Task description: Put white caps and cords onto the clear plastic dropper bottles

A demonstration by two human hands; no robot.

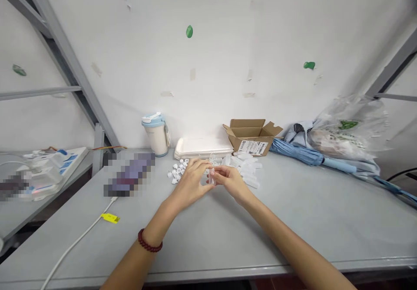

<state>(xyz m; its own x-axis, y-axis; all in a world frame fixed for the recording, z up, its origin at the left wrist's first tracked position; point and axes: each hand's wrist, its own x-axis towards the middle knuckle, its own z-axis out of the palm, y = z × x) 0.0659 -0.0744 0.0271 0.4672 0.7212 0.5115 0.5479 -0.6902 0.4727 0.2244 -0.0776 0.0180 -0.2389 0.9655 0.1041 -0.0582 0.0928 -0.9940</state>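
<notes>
Between my two hands, a small translucent plastic tube [212, 178] stands roughly upright above the table. My right hand [232, 182] pinches it from the right with thumb and fingers. On the other side my left hand [191, 182] curves around it, fingers at its upper end and thumb near its lower end. White caps [176, 172] lie scattered just left of my left hand, partly covered by it. Beyond my right hand is a loose pile of similar translucent tubes [249, 168]. Fine detail of the tube's top is hidden by my fingers.
Behind the pile stand an open cardboard box [249, 140] and a stack of white trays [203, 146]. A cup with blue lid [155, 136] is at back left. A blurred-out phone-like object [130, 177] trails a white cable [78, 240]. A folded blue umbrella [299, 153] and plastic bags [348, 129] lie right.
</notes>
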